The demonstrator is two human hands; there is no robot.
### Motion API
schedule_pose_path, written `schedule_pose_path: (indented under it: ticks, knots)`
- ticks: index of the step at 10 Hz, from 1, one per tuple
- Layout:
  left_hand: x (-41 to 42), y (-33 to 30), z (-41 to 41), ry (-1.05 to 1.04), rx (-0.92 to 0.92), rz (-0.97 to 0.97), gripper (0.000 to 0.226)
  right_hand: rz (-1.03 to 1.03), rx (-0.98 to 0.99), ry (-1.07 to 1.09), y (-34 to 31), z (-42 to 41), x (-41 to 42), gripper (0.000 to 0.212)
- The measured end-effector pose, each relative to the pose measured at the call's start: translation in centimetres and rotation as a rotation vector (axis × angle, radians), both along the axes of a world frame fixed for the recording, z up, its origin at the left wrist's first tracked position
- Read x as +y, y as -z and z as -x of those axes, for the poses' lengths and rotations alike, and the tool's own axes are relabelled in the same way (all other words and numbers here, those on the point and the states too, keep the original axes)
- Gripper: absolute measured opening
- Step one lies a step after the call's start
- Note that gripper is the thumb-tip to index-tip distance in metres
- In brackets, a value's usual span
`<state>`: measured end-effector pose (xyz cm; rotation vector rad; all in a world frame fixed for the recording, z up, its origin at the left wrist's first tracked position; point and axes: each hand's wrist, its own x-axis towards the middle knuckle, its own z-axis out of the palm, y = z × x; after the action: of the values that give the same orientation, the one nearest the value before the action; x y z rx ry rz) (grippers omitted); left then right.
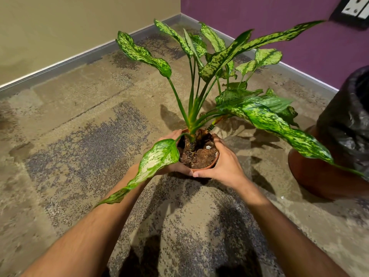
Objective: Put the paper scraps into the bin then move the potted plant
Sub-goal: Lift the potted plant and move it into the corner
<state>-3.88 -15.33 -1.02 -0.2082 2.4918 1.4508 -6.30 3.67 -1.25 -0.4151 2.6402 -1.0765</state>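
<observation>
office-like room corner: patterned carpet tiles (pixel 89 148), metal skirting (pixel 79 56), purple wall (pixel 279 21) with socket plate (pixel 353 9)

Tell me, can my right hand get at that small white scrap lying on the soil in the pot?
Probably not right now: the right hand grips the pot along with the left hand. Nothing covers the white scrap, so letting go would free it.

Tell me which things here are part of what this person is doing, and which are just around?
Part of the job:
- potted plant, gripped round its pot by the left hand and right hand
- bin with its black liner, at the right
- small white scrap on the soil, possibly paper

Just around:
- patterned carpet
- wall socket
- skirting board
</observation>
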Motion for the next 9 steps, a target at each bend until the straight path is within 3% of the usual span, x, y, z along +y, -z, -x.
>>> schedule_pose_path:
  ticks: [1,2,3,4,6,8,9]
  knots:
    - [-0.3,-0.8,0.2,-0.011,-0.068,-0.019,0.157,-0.006,0.014,0.027,-0.5,0.4,0.0,0.132]
    - [-0.1,-2.1,0.4,-0.013,-0.091,-0.066,0.154,-0.006,0.037,0.021,-1.6,0.9,-0.1,0.135]
    - [-0.1,-8.5,0.0,0.093,-0.172,0.125,0.081,-0.018,0.044,-0.011,-4.4,1.9,-0.4,0.13]
    - [-0.5,-10.9,0.8,0.123,-0.121,0.134,0.064,-0.009,0.068,-0.022,-6.9,2.6,-0.5,0.122]
    - [0.0,-19.5,3.0,0.145,-0.008,0.049,0.066,-0.005,0.084,-0.009,-15.8,4.6,-0.1,0.12]
    - [0.4,-30.6,4.4,0.177,-0.04,-0.035,0.09,-0.007,0.096,0.039,-26.8,6.0,0.2,0.115]
    - [0.0,-37.8,5.4,0.268,-0.015,-0.046,0.073,-0.009,0.135,0.032,-34.0,6.5,-0.1,0.118]
